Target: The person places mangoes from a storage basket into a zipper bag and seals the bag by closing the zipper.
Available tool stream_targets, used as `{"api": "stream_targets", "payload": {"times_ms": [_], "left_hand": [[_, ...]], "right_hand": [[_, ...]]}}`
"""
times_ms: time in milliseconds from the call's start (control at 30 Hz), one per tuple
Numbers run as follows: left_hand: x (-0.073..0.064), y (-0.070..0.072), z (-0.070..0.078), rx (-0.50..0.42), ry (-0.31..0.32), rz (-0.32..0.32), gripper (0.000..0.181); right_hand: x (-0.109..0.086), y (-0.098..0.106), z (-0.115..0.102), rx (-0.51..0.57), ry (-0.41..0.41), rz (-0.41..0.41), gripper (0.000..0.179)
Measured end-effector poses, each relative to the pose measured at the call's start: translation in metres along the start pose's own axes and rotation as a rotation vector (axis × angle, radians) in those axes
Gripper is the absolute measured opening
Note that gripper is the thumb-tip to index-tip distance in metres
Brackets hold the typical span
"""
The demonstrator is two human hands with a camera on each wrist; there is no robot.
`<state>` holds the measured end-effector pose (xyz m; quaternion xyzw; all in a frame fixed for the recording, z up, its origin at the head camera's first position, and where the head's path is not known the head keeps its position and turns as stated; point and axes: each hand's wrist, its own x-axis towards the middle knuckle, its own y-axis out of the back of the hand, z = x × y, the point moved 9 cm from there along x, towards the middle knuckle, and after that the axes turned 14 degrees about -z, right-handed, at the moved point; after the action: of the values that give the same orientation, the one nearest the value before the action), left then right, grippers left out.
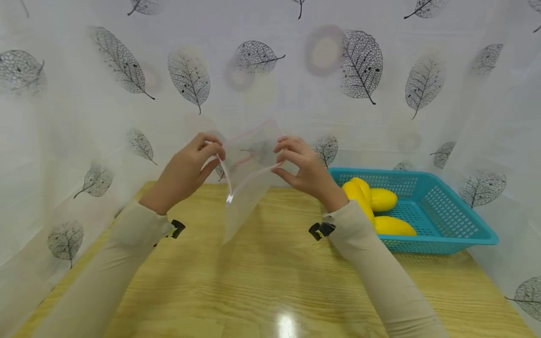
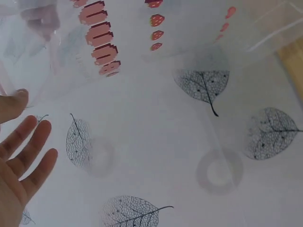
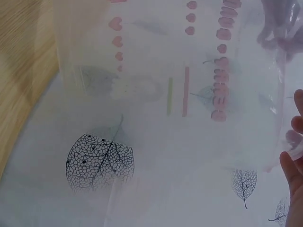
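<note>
- Pinching one side of a zip bag (image 1: 249, 195) with left hand (image 1: 183, 169), thumb close against bent fingers; other fingers fanned loosely in the left wrist view.
- Pinching the opposite side with right hand (image 1: 305, 166), much the same way, thumb lowest, only a slight gap at the tips.
- Drawn apart between both grips into a wide, diamond-like mouth; held at two sides, most likely, to stop such limp film from falling shut.
- Hanging upright toward the far edge of the desk (image 1: 236, 286), left of its middle, with pale slider (image 1: 229, 199) at the near end of the mouth, probably out of the opening's way. Cannot tell whether touching the wood at the lowest corner.
- Can see, at the desk's far right corner, a blue basket (image 1: 439, 244) with yellow fruit-like pieces (image 1: 383, 200) bunched toward its left end.
- Partly blocked there by right sleeve (image 1: 372, 263), crossing before the basket's near left corner.
- Backed beyond the far edge by leaf-printed curtain (image 1: 456, 126), showing through the clear film and blurring its outline.
</note>
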<state>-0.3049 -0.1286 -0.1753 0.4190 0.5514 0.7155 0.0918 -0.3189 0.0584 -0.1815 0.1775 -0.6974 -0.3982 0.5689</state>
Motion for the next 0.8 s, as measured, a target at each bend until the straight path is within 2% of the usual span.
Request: {"api": "stream_targets", "payload": {"times_ms": [167,267,333,400,500,667,800], "left_hand": [[0.007,-0.006,0.026,0.033,-0.177,0.058,0.018],[0.007,-0.011,0.037,0.017,-0.274,0.035,0.020],[0.006,-0.014,0.039,0.004,-0.305,0.000,0.017],[0.005,-0.013,0.039,-0.005,-0.309,-0.026,0.011],[0.003,-0.007,0.033,0.017,-0.276,-0.038,0.007],[-0.002,0.008,0.017,0.081,-0.196,-0.014,0.007],[-0.006,0.014,0.003,0.056,-0.143,-0.008,0.006]], "right_hand": [[0.006,0.000,-0.008,-0.011,0.039,0.020,0.020],[0.007,0.001,-0.010,-0.020,0.056,0.018,0.018],[0.006,0.002,-0.010,-0.034,0.055,0.018,0.018],[0.005,0.002,-0.008,-0.043,0.050,0.016,0.019],[0.001,0.005,-0.003,-0.058,0.029,0.014,0.020],[-0.005,0.010,0.002,-0.065,-0.016,0.012,0.018],[-0.009,0.009,0.004,-0.058,-0.029,-0.012,0.016]]}}
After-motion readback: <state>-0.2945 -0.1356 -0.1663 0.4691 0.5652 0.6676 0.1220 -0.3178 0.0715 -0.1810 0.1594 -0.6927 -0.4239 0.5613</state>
